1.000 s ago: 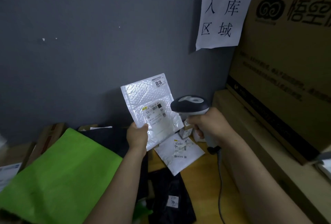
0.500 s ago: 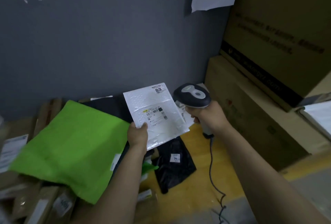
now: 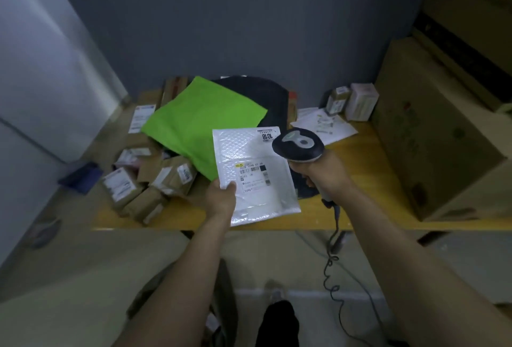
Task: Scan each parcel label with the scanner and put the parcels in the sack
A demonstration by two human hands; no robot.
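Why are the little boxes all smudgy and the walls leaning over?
Head view: motion blur smears the small brown parcels; the wide-angle lens tilts the walls and the big carton outward; dim light, though the white mailer looks sharper.

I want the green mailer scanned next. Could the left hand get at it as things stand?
Probably not yet: the left hand grips the white bubble mailer, though the green mailer lies atop the pile just beyond it.

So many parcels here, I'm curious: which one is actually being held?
The white bubble mailer marked 1018: the left hand grips its corner, lifted beside the scanner. The green bag and brown boxes lie on the table.
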